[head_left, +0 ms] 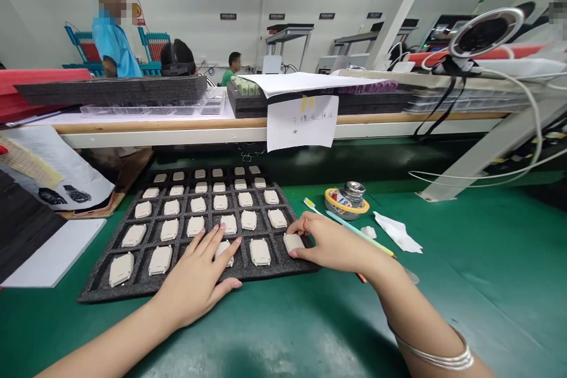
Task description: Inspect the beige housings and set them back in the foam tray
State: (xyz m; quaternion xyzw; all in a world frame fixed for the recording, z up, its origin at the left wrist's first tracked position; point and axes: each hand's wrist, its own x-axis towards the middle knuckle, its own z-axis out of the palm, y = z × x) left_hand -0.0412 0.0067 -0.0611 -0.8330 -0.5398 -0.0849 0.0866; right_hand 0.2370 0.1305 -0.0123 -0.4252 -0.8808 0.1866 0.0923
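Observation:
A black foam tray divided into compartments lies on the green bench, holding rows of off-white watch cases. My left hand rests flat over the front middle of the tray, fingers spread, partly covering a watch case beneath them. At the front right corner compartment, my right hand pinches a watch case between thumb and fingers. That case sits in or just at its compartment; I cannot tell whether it is lifted.
Right of the tray lie a toothbrush, a blue pen, a tape roll with a metal-topped jar, and a crumpled tissue. White sheets lie left. A shelf crosses behind; a white post stands right. Two people are beyond.

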